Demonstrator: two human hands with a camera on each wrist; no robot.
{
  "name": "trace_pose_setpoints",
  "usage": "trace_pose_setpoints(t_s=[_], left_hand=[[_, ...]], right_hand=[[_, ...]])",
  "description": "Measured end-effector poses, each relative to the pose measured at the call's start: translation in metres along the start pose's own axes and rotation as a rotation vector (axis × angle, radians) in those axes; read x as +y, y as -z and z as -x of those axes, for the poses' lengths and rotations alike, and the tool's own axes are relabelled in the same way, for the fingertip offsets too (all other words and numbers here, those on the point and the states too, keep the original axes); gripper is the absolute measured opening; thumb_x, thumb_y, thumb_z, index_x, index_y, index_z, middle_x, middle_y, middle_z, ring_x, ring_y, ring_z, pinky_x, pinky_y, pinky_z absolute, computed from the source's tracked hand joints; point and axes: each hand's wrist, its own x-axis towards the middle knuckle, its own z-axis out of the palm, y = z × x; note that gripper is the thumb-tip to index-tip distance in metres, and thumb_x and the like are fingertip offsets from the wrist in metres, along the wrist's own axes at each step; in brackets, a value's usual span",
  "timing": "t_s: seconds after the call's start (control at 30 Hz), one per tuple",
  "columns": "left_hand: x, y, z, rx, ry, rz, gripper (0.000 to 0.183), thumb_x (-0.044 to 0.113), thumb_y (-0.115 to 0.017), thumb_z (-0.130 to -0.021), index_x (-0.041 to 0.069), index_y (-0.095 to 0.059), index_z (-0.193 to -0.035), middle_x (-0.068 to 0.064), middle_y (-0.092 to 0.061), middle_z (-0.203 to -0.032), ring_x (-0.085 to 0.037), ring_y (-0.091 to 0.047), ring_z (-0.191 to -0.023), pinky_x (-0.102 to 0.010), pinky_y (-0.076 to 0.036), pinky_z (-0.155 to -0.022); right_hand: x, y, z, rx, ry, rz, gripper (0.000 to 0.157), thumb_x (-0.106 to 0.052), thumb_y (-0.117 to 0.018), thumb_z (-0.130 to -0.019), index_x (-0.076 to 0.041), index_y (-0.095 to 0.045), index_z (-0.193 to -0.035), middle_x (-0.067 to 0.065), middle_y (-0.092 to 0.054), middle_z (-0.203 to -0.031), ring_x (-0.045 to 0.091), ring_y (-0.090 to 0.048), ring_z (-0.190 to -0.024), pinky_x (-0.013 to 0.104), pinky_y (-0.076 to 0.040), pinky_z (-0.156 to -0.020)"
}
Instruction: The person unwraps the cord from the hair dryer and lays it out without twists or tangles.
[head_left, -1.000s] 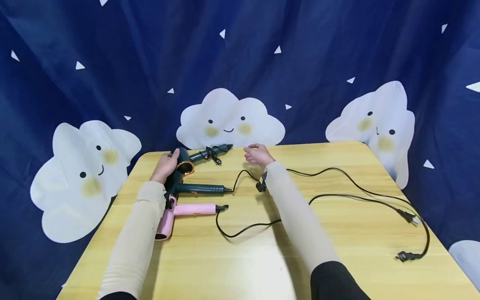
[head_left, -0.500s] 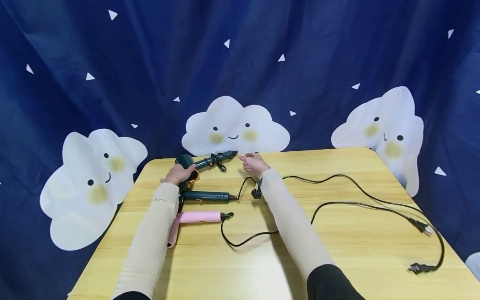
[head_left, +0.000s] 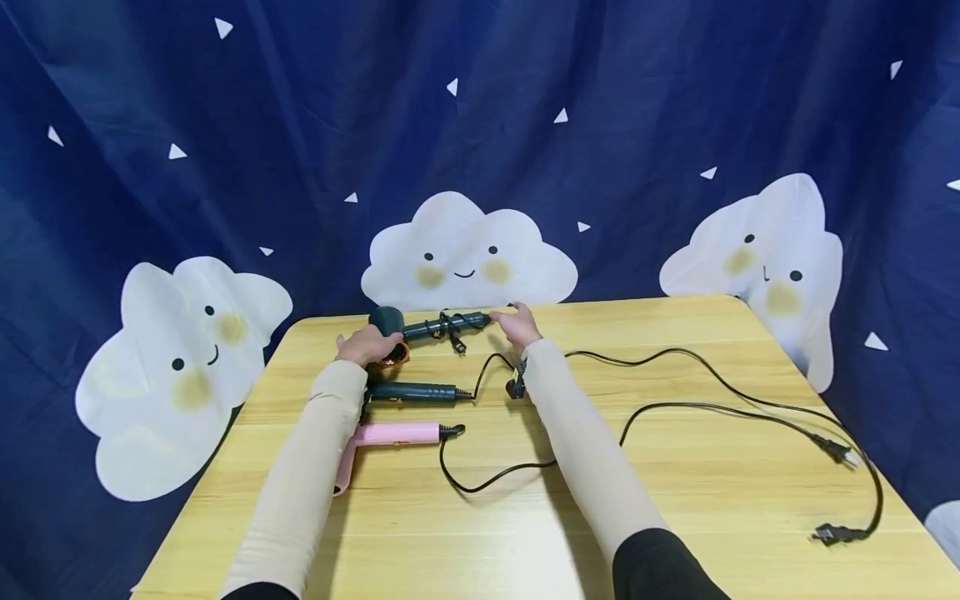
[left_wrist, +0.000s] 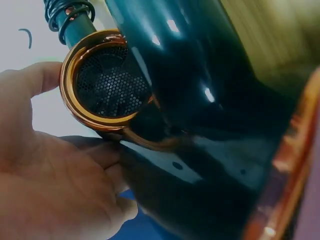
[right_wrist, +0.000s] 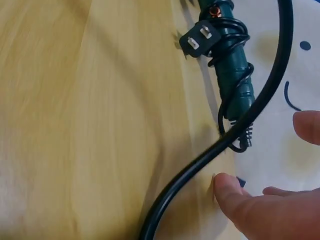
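In the head view a dark green hair dryer point(head_left: 386, 321) lies at the table's back edge, its black cord point(head_left: 452, 331) wound round the handle. My left hand point(head_left: 367, 345) grips its head; the left wrist view shows the thumb against the copper-coloured ring point(left_wrist: 75, 107) and fingers tucked under the body. My right hand point(head_left: 517, 327) is beside the handle's cord end, thumb and fingers apart; in the right wrist view a small gap separates them from the handle point(right_wrist: 235, 95). A second green hair dryer point(head_left: 412, 392) lies nearer, its head mostly hidden by my left arm.
A pink hair dryer point(head_left: 397, 432) lies in front of the green ones. Black cords run right across the wooden table point(head_left: 480, 542), passing under my right arm, to two plugs point(head_left: 838, 533) at the right side. A blue curtain point(head_left: 480, 125) with clouds hangs behind.
My left hand and the far green hair dryer have shifted right, bringing its cord end close to my right hand. The head view has also tilted slightly.
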Motion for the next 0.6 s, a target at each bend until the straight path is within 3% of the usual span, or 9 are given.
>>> trace_pose_setpoints(t_s=[0.07, 0.17, 0.27, 0.33, 0.4, 0.5, 0.57, 0.6], left_hand=[[0.006, -0.001, 0.0, -0.001, -0.018, 0.003, 0.055, 0.05, -0.041, -0.107, 0.013, -0.047, -0.067, -0.005, -0.048, -0.069, -0.041, -0.063, -0.104, -0.071, -0.012, -0.123], [0.014, -0.001, 0.001, -0.019, -0.038, 0.019, 0.049, 0.047, -0.041, -0.108, 0.012, -0.049, -0.074, -0.008, -0.052, -0.08, -0.041, -0.063, -0.107, -0.063, -0.03, -0.119], [0.02, 0.0, 0.002, -0.073, -0.058, 0.066, 0.045, 0.045, -0.04, -0.109, 0.009, -0.052, -0.084, -0.013, -0.054, -0.09, -0.04, -0.062, -0.107, -0.051, -0.044, -0.103], [0.02, 0.0, 0.001, -0.118, -0.066, 0.117, 0.044, 0.043, -0.039, -0.11, 0.005, -0.055, -0.095, -0.016, -0.054, -0.098, -0.037, -0.06, -0.105, -0.047, -0.045, -0.094], [0.019, -0.001, 0.0, -0.146, -0.073, 0.18, 0.046, 0.04, -0.04, -0.11, -0.003, -0.054, -0.113, -0.024, -0.055, -0.117, -0.038, -0.057, -0.115, -0.047, -0.045, -0.098], [0.015, -0.003, -0.001, -0.181, -0.061, 0.34, 0.064, 0.037, -0.041, -0.11, -0.013, -0.032, -0.149, -0.035, -0.035, -0.154, -0.044, -0.043, -0.141, -0.053, -0.04, -0.114], [0.014, -0.004, -0.001, -0.195, -0.047, 0.455, 0.074, 0.037, -0.042, -0.11, -0.013, -0.015, -0.158, -0.035, -0.019, -0.164, -0.046, -0.031, -0.151, -0.057, -0.034, -0.12], [0.014, -0.004, -0.001, -0.201, -0.04, 0.505, 0.074, 0.037, -0.043, -0.109, -0.013, -0.016, -0.158, -0.035, -0.02, -0.163, -0.046, -0.032, -0.15, -0.057, -0.035, -0.12]], right_hand=[[0.001, 0.003, -0.002, -0.008, 0.002, 0.012, 0.08, -0.029, -0.061, -0.104, -0.009, -0.015, -0.166, 0.017, -0.025, -0.17, 0.038, -0.037, -0.152, 0.052, -0.034, -0.124], [0.003, 0.005, -0.005, -0.019, 0.003, 0.03, 0.077, -0.03, -0.06, -0.105, -0.007, -0.019, -0.165, 0.017, -0.025, -0.171, 0.037, -0.029, -0.156, 0.053, -0.03, -0.126], [0.004, 0.006, -0.005, -0.018, 0.001, 0.057, 0.076, -0.031, -0.061, -0.104, -0.005, -0.022, -0.164, 0.015, -0.026, -0.171, 0.036, -0.027, -0.158, 0.053, -0.029, -0.127], [0.006, 0.006, -0.005, -0.016, -0.002, 0.071, 0.076, -0.031, -0.062, -0.104, -0.005, -0.023, -0.164, 0.014, -0.027, -0.171, 0.036, -0.028, -0.157, 0.053, -0.029, -0.127], [0.008, 0.005, -0.002, -0.017, 0.0, 0.078, 0.076, -0.029, -0.063, -0.104, -0.004, -0.024, -0.163, 0.015, -0.028, -0.17, 0.036, -0.028, -0.157, 0.052, -0.029, -0.127], [0.011, 0.002, 0.001, -0.009, 0.007, 0.084, 0.073, -0.026, -0.066, -0.102, -0.002, -0.03, -0.161, 0.016, -0.034, -0.167, 0.037, -0.032, -0.155, 0.052, -0.031, -0.126], [0.012, 0.001, 0.003, 0.005, 0.015, 0.087, 0.071, -0.023, -0.068, -0.101, 0.0, -0.036, -0.159, 0.018, -0.038, -0.164, 0.038, -0.036, -0.153, 0.052, -0.033, -0.124], [0.013, 0.0, 0.003, 0.013, 0.013, 0.096, 0.069, -0.023, -0.07, -0.1, 0.0, -0.039, -0.157, 0.018, -0.041, -0.162, 0.038, -0.038, -0.151, 0.051, -0.035, -0.124]])
